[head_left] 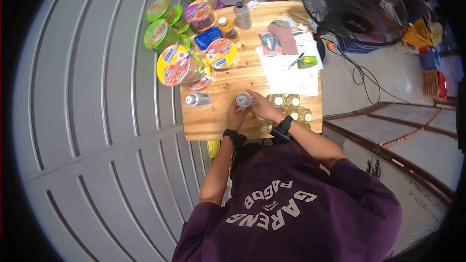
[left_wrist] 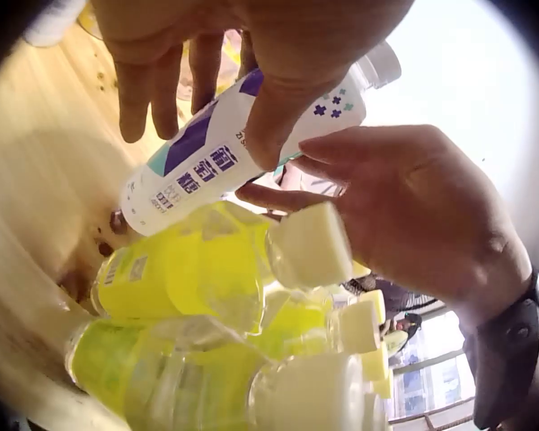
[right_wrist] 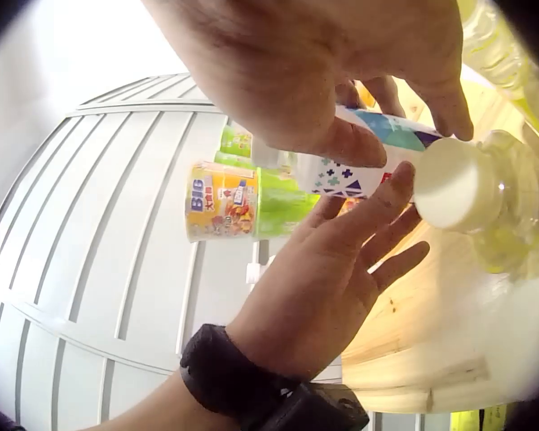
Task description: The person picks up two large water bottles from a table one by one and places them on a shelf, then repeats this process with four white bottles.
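Both hands hold a white plastic bottle (head_left: 245, 99) near the table's front edge. Its label (left_wrist: 202, 166) carries purple Chinese characters and small crosses. The left hand (head_left: 236, 118) grips it with the thumb pressed along the label, fingers spread on the far side. From the other side, the right hand (head_left: 263, 107) holds it between thumb and fingers near the capped end, as the left wrist view shows. Several bottles of yellow liquid (left_wrist: 184, 269) with white caps stand right beside the hands. A similar white bottle (head_left: 199, 99) stands to the left.
Instant noodle tubs (head_left: 174, 65) crowd the table's back left, with a blue packet (head_left: 208, 38), an orange bottle (head_left: 228, 29) and a grey bottle (head_left: 242, 15) nearby. Papers (head_left: 291, 77), a pink cloth (head_left: 283, 39) and a green box (head_left: 307, 61) lie at right. A fan (head_left: 354, 9) stands beyond.
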`<state>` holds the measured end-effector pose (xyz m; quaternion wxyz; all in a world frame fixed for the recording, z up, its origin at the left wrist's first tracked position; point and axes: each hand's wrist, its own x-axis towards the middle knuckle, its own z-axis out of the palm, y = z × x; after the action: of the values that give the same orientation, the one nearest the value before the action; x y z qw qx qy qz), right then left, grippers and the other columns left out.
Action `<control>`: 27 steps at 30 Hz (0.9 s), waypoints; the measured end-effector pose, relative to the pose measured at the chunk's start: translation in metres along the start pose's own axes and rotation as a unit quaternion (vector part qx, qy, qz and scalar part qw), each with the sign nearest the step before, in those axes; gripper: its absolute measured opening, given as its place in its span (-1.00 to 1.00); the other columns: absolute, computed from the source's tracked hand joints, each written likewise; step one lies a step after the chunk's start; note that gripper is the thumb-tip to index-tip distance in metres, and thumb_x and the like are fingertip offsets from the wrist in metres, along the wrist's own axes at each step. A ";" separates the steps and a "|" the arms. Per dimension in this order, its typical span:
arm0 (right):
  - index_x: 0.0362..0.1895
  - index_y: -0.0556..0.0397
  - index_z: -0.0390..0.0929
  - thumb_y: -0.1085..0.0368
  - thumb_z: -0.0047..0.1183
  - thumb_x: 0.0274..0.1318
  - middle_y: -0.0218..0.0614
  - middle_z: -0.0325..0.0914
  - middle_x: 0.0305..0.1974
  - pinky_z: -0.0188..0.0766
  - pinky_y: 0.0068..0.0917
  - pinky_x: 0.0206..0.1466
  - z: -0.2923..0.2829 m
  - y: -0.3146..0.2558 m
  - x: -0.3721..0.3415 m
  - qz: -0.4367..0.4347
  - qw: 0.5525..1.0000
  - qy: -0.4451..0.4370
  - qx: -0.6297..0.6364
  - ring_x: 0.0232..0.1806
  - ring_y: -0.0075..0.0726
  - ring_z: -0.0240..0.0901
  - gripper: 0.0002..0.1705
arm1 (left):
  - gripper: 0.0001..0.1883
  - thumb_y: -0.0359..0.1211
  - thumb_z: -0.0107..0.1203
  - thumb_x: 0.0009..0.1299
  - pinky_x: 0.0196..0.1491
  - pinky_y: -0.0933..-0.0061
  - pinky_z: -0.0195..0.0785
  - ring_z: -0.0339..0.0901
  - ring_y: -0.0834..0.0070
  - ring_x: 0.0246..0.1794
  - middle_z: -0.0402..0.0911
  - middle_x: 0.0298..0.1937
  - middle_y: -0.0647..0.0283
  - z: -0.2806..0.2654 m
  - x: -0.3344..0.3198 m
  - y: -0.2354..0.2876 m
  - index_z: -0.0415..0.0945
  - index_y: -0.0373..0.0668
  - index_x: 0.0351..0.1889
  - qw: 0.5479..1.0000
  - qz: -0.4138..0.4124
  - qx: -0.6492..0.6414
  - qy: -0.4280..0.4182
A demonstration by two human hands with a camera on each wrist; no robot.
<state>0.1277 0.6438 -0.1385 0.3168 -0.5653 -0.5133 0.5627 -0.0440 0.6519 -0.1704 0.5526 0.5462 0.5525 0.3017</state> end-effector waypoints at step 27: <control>0.45 0.05 0.16 0.23 0.16 0.26 -0.12 0.29 0.23 0.14 -0.34 0.37 0.277 -0.070 -0.254 -0.241 0.758 -0.605 -0.033 0.29 -0.15 0.23 -0.26 | -0.41 -0.41 0.37 0.22 0.08 0.31 0.54 0.49 0.31 0.23 0.57 0.15 0.14 -0.025 -0.500 -0.034 0.45 -0.24 0.24 0.803 -0.072 -0.171 0.566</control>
<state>-0.1136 0.3637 -0.0397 0.0472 0.0254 -0.7356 0.6753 -0.1807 0.1830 -0.0563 0.2459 0.1335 0.7441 0.6067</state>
